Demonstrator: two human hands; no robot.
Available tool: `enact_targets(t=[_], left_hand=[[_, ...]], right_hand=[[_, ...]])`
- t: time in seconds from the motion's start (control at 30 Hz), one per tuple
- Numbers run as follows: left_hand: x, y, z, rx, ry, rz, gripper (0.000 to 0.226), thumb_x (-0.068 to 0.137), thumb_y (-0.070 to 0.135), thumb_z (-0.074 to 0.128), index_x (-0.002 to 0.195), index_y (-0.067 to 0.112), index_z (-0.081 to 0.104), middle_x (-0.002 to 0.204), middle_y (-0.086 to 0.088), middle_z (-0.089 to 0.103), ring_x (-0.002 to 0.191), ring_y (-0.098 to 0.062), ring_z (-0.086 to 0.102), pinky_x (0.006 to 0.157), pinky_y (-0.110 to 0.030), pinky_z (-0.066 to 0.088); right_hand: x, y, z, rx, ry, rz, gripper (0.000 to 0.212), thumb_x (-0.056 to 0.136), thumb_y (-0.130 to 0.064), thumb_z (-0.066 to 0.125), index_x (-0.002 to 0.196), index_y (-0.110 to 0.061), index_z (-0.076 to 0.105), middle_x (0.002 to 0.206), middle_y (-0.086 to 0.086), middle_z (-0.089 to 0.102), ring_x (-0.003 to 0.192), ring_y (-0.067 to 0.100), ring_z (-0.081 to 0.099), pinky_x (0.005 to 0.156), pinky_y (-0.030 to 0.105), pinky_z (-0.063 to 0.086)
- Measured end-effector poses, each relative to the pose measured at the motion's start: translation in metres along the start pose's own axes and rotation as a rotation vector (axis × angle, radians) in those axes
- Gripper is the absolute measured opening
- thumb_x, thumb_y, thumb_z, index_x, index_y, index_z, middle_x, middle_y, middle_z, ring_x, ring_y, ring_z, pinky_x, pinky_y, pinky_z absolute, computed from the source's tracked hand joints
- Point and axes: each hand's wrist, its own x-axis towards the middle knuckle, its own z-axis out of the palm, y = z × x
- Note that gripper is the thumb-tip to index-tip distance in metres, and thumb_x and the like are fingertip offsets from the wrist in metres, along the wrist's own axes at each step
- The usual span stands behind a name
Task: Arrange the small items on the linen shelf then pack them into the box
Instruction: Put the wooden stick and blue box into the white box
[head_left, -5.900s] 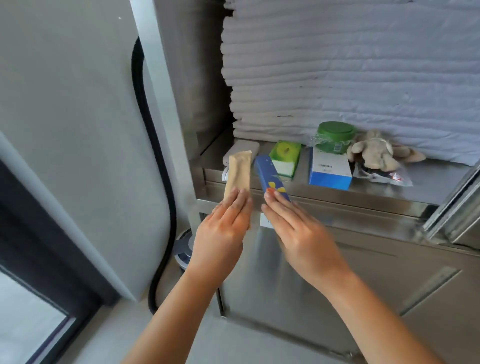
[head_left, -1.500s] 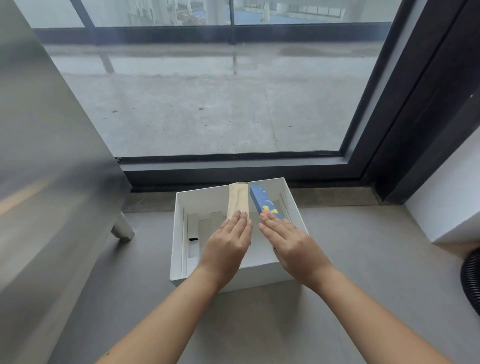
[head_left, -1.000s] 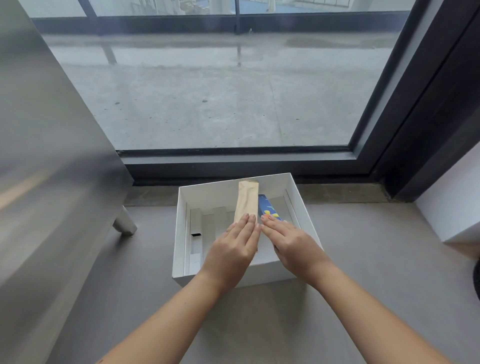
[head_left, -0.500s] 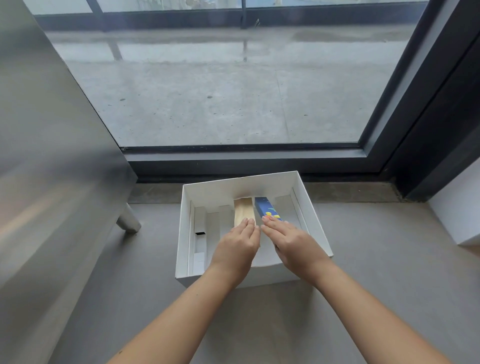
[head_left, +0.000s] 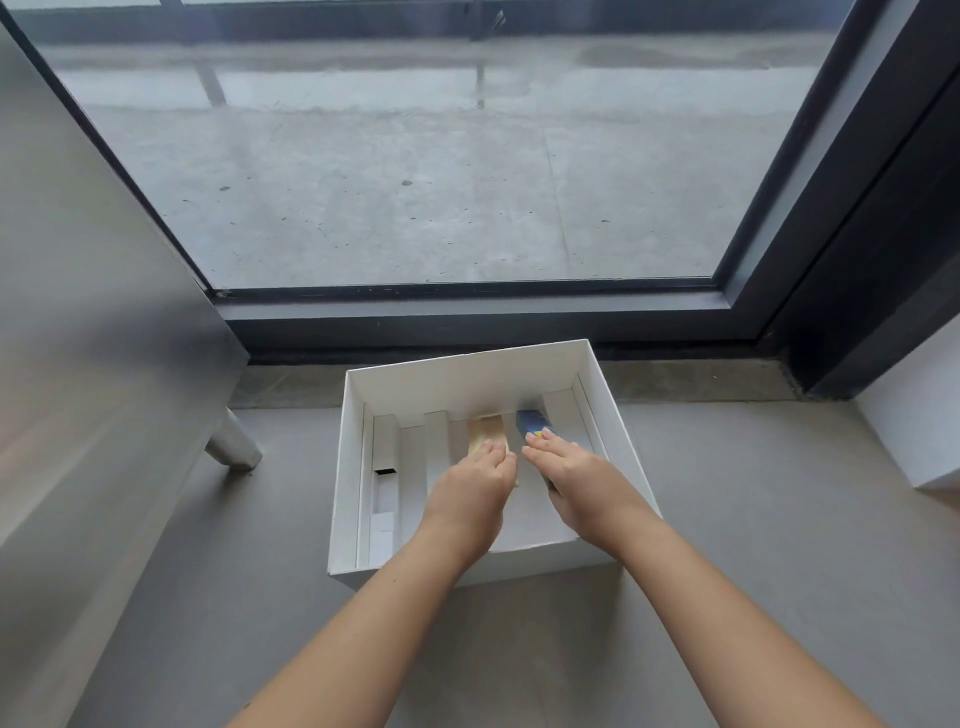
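Observation:
A white open box (head_left: 340, 467) with inner dividers sits on the grey floor below the window. My left hand (head_left: 470, 493) reaches into it and holds a tan packet (head_left: 485, 430) low between the dividers. Beside it, my right hand (head_left: 576, 480) grips a slim blue box with yellow marks (head_left: 531, 420), also down inside the box. Only the far ends of both items show past my fingers. The two hands are side by side, almost touching.
A steel cabinet (head_left: 104, 364) rises at the left, its round leg (head_left: 231, 447) on the floor near the box's left side. A dark window frame (head_left: 467, 322) runs just behind the box. A white wall corner (head_left: 924, 415) stands at the right.
Both hands have lowered the tan packet and the blue box deeper into the white box. Earlier they carried these items from the linen shelf to the floor.

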Motion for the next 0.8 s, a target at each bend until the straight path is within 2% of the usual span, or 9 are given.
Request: enact_targets(t=[0.13, 0.17, 0.3, 0.4, 0.53, 0.63, 0.7, 0.73, 0.8], left_hand=[[-0.004, 0.01, -0.002, 0.041, 0.013, 0.072, 0.054, 0.022, -0.011, 0.085, 0.074, 0.0, 0.074, 0.078, -0.01, 0.073, 0.072, -0.021, 0.071, 0.043, -0.022, 0.051], [-0.005, 0.015, -0.002, 0.032, 0.001, 0.074, 0.056, 0.021, -0.011, 0.085, 0.075, 0.0, 0.074, 0.079, -0.01, 0.073, 0.073, -0.021, 0.071, 0.046, -0.022, 0.051], [-0.008, 0.029, 0.001, 0.035, -0.084, 0.08, 0.054, 0.057, -0.012, 0.075, 0.109, -0.005, 0.066, 0.115, -0.018, 0.064, 0.11, -0.025, 0.061, 0.079, -0.024, 0.051], [-0.014, 0.04, 0.001, 0.105, -0.102, 0.137, 0.058, 0.019, -0.002, 0.089, 0.075, 0.001, 0.075, 0.083, -0.008, 0.074, 0.078, -0.019, 0.071, 0.055, -0.019, 0.052], [-0.018, 0.043, 0.003, 0.154, -0.202, 0.161, 0.06, 0.04, -0.003, 0.087, 0.097, -0.004, 0.07, 0.103, -0.016, 0.069, 0.098, -0.022, 0.067, 0.076, -0.019, 0.05], [-0.019, 0.044, 0.005, 0.235, -0.161, 0.176, 0.061, 0.022, 0.007, 0.091, 0.08, 0.001, 0.075, 0.085, -0.009, 0.073, 0.082, -0.018, 0.071, 0.067, -0.017, 0.051], [-0.017, 0.043, 0.006, 0.236, -0.207, 0.153, 0.06, 0.052, 0.007, 0.085, 0.108, -0.006, 0.066, 0.114, -0.018, 0.065, 0.11, -0.021, 0.061, 0.088, -0.016, 0.044], [-0.015, 0.041, 0.01, 0.241, -0.243, 0.145, 0.06, 0.075, 0.002, 0.068, 0.129, -0.009, 0.046, 0.136, -0.023, 0.047, 0.129, -0.025, 0.043, 0.103, -0.02, 0.031], [-0.013, 0.037, 0.019, 0.28, -0.333, 0.185, 0.059, 0.092, -0.004, 0.039, 0.145, -0.006, 0.014, 0.153, -0.022, 0.015, 0.142, -0.03, 0.011, 0.114, -0.031, 0.008]], right_hand=[[-0.014, 0.002, 0.0, 0.005, -0.041, 0.026, 0.054, 0.095, 0.002, 0.032, 0.146, -0.016, 0.025, 0.155, 0.0, 0.017, 0.142, 0.012, 0.012, 0.111, 0.019, 0.009], [-0.019, 0.002, -0.001, 0.008, -0.042, 0.035, 0.055, 0.095, 0.002, 0.032, 0.146, -0.016, 0.025, 0.155, 0.0, 0.016, 0.142, 0.012, 0.012, 0.111, 0.018, 0.009], [-0.041, 0.005, -0.002, 0.011, -0.025, 0.087, 0.056, 0.094, 0.003, 0.031, 0.147, -0.015, 0.023, 0.155, 0.0, 0.014, 0.143, 0.011, 0.011, 0.112, 0.018, 0.008], [-0.056, 0.004, -0.001, -0.012, -0.056, 0.116, 0.057, 0.094, 0.003, 0.031, 0.148, -0.016, 0.019, 0.156, 0.0, 0.01, 0.143, 0.011, 0.009, 0.112, 0.019, 0.006], [-0.072, 0.004, -0.001, -0.019, -0.095, 0.105, 0.057, 0.095, 0.002, 0.03, 0.148, -0.015, 0.018, 0.156, 0.001, 0.009, 0.143, 0.011, 0.009, 0.112, 0.018, 0.008], [-0.075, 0.004, -0.001, 0.003, -0.094, 0.098, 0.056, 0.095, 0.001, 0.03, 0.147, -0.015, 0.019, 0.156, 0.002, 0.009, 0.143, 0.011, 0.01, 0.112, 0.017, 0.01], [-0.072, 0.003, 0.0, -0.001, -0.098, 0.092, 0.055, 0.096, 0.001, 0.03, 0.147, -0.014, 0.018, 0.156, 0.002, 0.009, 0.143, 0.012, 0.01, 0.113, 0.018, 0.008], [-0.07, 0.003, 0.0, -0.003, -0.098, 0.089, 0.055, 0.096, 0.001, 0.03, 0.147, -0.014, 0.018, 0.156, 0.003, 0.009, 0.143, 0.012, 0.01, 0.113, 0.018, 0.008], [-0.065, 0.001, 0.002, 0.006, -0.097, 0.093, 0.055, 0.096, 0.0, 0.032, 0.147, -0.014, 0.019, 0.156, 0.003, 0.01, 0.143, 0.012, 0.011, 0.112, 0.018, 0.007]])
